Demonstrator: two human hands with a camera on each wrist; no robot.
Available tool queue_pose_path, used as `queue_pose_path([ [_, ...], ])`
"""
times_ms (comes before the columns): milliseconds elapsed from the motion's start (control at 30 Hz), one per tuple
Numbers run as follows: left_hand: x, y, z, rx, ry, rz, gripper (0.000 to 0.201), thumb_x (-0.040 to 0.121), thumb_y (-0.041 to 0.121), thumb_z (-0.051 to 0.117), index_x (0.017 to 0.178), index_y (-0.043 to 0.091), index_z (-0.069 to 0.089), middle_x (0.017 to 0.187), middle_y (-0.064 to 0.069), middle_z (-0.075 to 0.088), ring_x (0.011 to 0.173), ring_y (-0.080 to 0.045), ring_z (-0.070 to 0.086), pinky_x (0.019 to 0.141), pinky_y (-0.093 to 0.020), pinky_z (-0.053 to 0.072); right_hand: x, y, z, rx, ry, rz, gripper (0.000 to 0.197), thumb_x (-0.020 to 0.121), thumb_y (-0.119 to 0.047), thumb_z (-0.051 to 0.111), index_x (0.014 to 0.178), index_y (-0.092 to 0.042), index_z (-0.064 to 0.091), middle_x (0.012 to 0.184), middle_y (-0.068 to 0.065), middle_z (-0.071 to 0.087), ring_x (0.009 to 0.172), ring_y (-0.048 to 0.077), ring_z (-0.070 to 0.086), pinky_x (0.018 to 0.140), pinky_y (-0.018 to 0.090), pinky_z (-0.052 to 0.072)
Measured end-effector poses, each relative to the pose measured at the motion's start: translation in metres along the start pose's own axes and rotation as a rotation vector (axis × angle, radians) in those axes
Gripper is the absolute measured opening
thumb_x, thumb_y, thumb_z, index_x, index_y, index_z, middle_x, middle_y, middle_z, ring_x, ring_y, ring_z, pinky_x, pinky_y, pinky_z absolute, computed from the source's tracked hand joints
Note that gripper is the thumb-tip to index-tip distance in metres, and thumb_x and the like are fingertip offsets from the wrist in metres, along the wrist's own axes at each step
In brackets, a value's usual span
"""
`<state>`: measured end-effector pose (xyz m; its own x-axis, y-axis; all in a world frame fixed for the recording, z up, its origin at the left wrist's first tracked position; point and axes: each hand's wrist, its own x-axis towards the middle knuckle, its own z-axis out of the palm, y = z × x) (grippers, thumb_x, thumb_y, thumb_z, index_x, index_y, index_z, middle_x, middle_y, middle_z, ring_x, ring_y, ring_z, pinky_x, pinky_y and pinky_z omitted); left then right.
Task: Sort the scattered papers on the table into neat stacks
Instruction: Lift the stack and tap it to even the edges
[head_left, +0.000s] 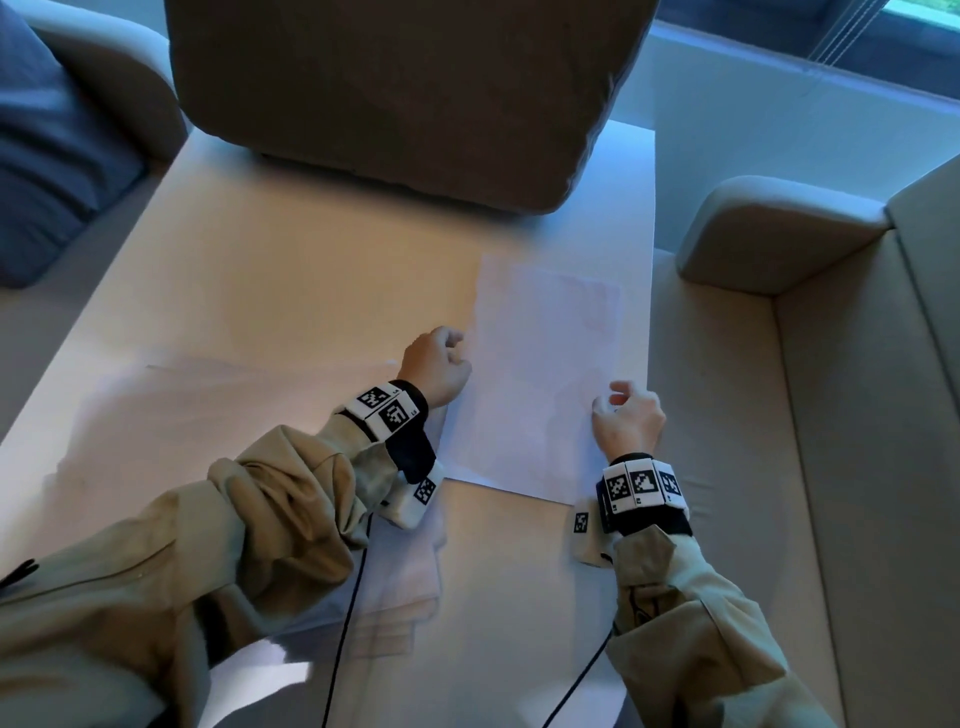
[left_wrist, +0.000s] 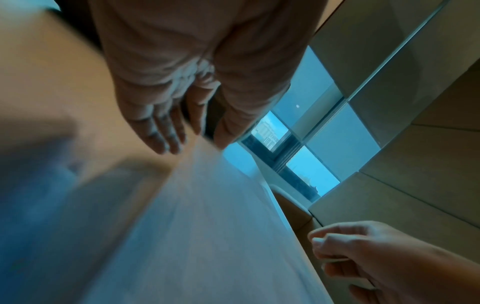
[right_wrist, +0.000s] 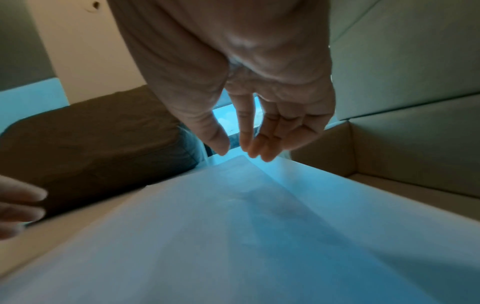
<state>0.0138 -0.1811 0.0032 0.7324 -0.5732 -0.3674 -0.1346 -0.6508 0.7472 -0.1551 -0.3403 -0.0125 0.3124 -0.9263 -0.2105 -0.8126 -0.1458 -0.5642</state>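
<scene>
Light wood tabletop sits in the middle, kind of warm beige with a cool bluish glare across it. Big brown cushion is parked on its far edge at 12 o'clock. At 10 o'clock there's a pale armchair with a dark blue pillow on it. Off at 3 o'clock runs a beige sofa, rounded armrest near the tabletop's far corner. Window up at 1 o'clock, with blind cords hanging down, letting in blue daylight. Wrist views show big beige wall panels beside the glass.
</scene>
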Motion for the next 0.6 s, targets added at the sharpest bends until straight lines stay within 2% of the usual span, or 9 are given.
queue_pose_path([
  [67, -0.009, -0.008, -0.019, -0.027, 0.02, 0.06, 0.035, 0.088, 0.011, 0.056, 0.123, 0.011, 0.056, 0.125, -0.003, 0.059, 0.108, -0.017, 0.058, 0.088, -0.021, 0.041, -0.018, -0.006, -0.002, 0.052, -0.049, -0.037, 0.025, 0.088, -0.018, 0.055, 0.109, -0.012, 0.065, 0.099, 0.008, 0.068, 0.095, 0.025, 0.063, 0.087, 0.028, 0.045],
  [133, -0.017, -0.02, -0.038, -0.001, 0.006, 0.114, 0.032, 0.086, 0.009, 0.06, 0.118, 0.013, 0.061, 0.12, -0.001, 0.062, 0.105, -0.016, 0.061, 0.09, -0.021, 0.044, -0.037, -0.012, 0.001, 0.09, -0.139, -0.067, 0.021, 0.089, -0.017, 0.056, 0.105, -0.012, 0.067, 0.089, 0.004, 0.067, 0.084, 0.021, 0.063, 0.084, 0.024, 0.045],
  [233, -0.029, -0.042, -0.068, 0.139, -0.035, 0.132, 0.033, 0.083, 0.01, 0.065, 0.115, 0.014, 0.062, 0.119, -0.002, 0.063, 0.107, -0.018, 0.06, 0.09, -0.023, 0.045, -0.068, -0.017, 0.014, 0.137, -0.275, -0.103, 0.013, 0.087, -0.015, 0.06, 0.096, -0.014, 0.069, 0.086, 0.005, 0.07, 0.077, 0.023, 0.067, 0.084, 0.03, 0.053],
  [300, -0.036, -0.057, -0.084, 0.289, -0.118, 0.119, 0.044, 0.078, 0.012, 0.072, 0.12, 0.011, 0.06, 0.123, -0.004, 0.06, 0.11, -0.02, 0.057, 0.083, -0.022, 0.043, -0.09, -0.02, 0.023, 0.155, -0.359, -0.114, 0.011, 0.085, -0.012, 0.062, 0.092, -0.013, 0.069, 0.083, 0.006, 0.071, 0.072, 0.022, 0.067, 0.076, 0.028, 0.053],
  [367, -0.042, -0.07, -0.095, 0.438, -0.213, 0.103, 0.065, 0.069, 0.016, 0.082, 0.128, 0.009, 0.055, 0.128, -0.007, 0.056, 0.115, -0.022, 0.054, 0.085, -0.024, 0.043, -0.111, -0.022, 0.031, 0.151, -0.433, -0.142, 0.01, 0.084, -0.01, 0.065, 0.09, -0.013, 0.071, 0.08, 0.003, 0.069, 0.067, 0.014, 0.062, 0.071, 0.019, 0.049],
  [433, -0.047, -0.082, -0.102, 0.566, -0.261, 0.106, 0.084, 0.061, 0.022, 0.088, 0.133, 0.008, 0.049, 0.131, -0.01, 0.052, 0.118, -0.025, 0.051, 0.097, -0.03, 0.042, -0.131, -0.024, 0.037, 0.098, -0.487, -0.179, 0.012, 0.083, -0.012, 0.068, 0.094, -0.011, 0.072, 0.087, 0.003, 0.071, 0.07, 0.008, 0.06, 0.073, 0.012, 0.044],
  [467, -0.048, -0.088, -0.104, 0.613, -0.267, 0.106, 0.09, 0.057, 0.025, 0.089, 0.135, 0.01, 0.046, 0.132, -0.01, 0.049, 0.119, -0.026, 0.049, 0.1, -0.033, 0.041, -0.14, -0.025, 0.039, 0.085, -0.517, -0.181, 0.016, 0.082, -0.014, 0.07, 0.097, -0.01, 0.072, 0.092, 0.004, 0.072, 0.075, 0.008, 0.061, 0.077, 0.012, 0.044],
  [533, -0.052, -0.096, -0.105, 0.688, -0.262, 0.104, 0.097, 0.053, 0.032, 0.09, 0.136, 0.016, 0.043, 0.132, -0.008, 0.046, 0.121, -0.025, 0.046, 0.101, -0.039, 0.042, -0.154, -0.028, 0.045, 0.038, -0.583, -0.178, 0.028, 0.079, -0.021, 0.076, 0.103, -0.008, 0.071, 0.097, 0.004, 0.072, 0.082, 0.01, 0.062, 0.083, 0.017, 0.046],
  [600, -0.056, -0.1, -0.104, 0.709, -0.249, 0.095, 0.098, 0.051, 0.037, 0.09, 0.135, 0.019, 0.042, 0.132, -0.005, 0.047, 0.121, -0.024, 0.047, 0.1, -0.04, 0.042, -0.166, -0.031, 0.052, -0.042, -0.647, -0.189, 0.037, 0.075, -0.031, 0.079, 0.102, -0.007, 0.07, 0.095, 0.004, 0.069, 0.087, 0.015, 0.063, 0.083, 0.024, 0.049],
])
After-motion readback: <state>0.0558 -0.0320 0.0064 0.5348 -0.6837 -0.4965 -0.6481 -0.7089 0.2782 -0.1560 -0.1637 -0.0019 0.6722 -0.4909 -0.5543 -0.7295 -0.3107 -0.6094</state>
